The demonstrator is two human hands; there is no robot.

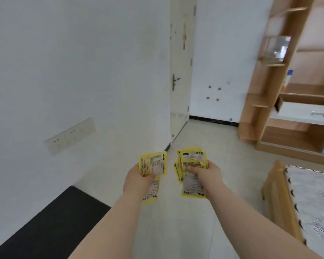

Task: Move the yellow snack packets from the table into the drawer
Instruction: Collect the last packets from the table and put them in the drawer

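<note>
Yellow packets gripped in left hand and right hand; open floor beside bed edge.

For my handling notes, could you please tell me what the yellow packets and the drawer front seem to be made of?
The yellow packets, pinched in the left hand and right hand, look like thin glossy plastic film: printed, creased, bending under the thumbs. The drawer front looks like smooth white laminated board with a metallic-looking handle; blur leaves that open.
</note>
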